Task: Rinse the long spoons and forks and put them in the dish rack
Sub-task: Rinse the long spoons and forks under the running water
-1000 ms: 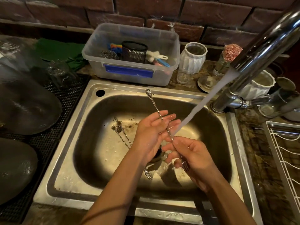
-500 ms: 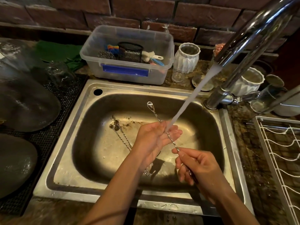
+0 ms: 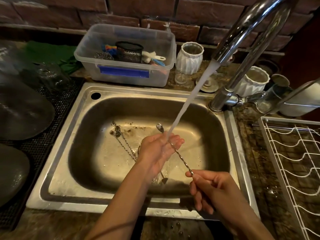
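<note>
Over the steel sink [image 3: 72, 148], my right hand [image 3: 211, 189] pinches the near end of a long twisted-handle spoon [image 3: 181, 158]. Its bowl sticks out beyond my left hand [image 3: 159, 149], which lies palm up and open under the shaft. The tap's water stream [image 3: 188, 101] falls onto that palm and the spoon. Several more long spoons or forks [image 3: 124, 142] lie on the sink floor to the left of my left hand, partly hidden by it. The white wire dish rack [image 3: 294, 163] stands at the right edge.
The chrome faucet [image 3: 242, 49] arches over the sink from the back right. A clear plastic tub [image 3: 126, 54] with scrubbers sits behind the sink, two white vases [image 3: 189, 58] and glassware beside it. Dark plates [image 3: 22, 111] rest on a mat at left.
My right hand has drawn the spoon toward me and to the right, so its shaft slides across my left palm under the water. The view has shifted slightly left.
</note>
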Available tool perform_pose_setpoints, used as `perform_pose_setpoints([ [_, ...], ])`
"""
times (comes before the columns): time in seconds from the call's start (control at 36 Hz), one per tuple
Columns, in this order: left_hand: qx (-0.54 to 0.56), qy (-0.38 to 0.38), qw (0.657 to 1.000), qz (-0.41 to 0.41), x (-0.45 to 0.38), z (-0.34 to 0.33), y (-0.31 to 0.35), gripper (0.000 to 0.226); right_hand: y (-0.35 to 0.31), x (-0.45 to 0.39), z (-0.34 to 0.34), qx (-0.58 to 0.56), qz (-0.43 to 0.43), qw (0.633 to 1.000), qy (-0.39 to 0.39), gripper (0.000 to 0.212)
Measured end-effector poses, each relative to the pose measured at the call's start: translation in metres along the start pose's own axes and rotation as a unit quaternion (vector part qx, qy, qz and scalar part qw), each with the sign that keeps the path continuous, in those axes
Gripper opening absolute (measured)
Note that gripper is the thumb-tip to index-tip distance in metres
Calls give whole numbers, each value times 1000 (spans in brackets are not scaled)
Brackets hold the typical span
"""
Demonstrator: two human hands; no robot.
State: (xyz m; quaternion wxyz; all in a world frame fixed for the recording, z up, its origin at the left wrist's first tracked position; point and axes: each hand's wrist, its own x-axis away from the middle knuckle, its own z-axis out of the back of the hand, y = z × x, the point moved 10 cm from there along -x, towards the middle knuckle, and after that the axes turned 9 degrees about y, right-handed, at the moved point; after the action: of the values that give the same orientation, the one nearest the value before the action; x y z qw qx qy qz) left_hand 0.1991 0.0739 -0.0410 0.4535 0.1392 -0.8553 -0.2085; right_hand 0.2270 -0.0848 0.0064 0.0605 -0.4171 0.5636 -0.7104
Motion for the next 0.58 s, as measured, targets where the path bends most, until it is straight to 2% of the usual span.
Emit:
perform_pose_setpoints([
  [0.11, 15, 23, 1000, -2, -3, 5, 3, 21, 0, 4, 2, 27, 1, 999, -17, 39],
  [0.19, 6, 30, 1000, -2, -3, 6, 0, 20, 8, 4, 5, 23, -19, 999, -17, 32],
  [0.31, -2, 76, 997, -9, -7, 20, 1, 12, 17, 6, 3, 9, -62, 998, -27, 26],
  [0.42, -36, 102, 993, -36, -10, 30, 4, 15, 21, 6, -1, 25, -86, 996, -26, 26],
  [0.58, -38, 107, 992, -48, -12, 28, 4, 21, 11, -10, -3, 159, -11, 986, 39, 31],
])
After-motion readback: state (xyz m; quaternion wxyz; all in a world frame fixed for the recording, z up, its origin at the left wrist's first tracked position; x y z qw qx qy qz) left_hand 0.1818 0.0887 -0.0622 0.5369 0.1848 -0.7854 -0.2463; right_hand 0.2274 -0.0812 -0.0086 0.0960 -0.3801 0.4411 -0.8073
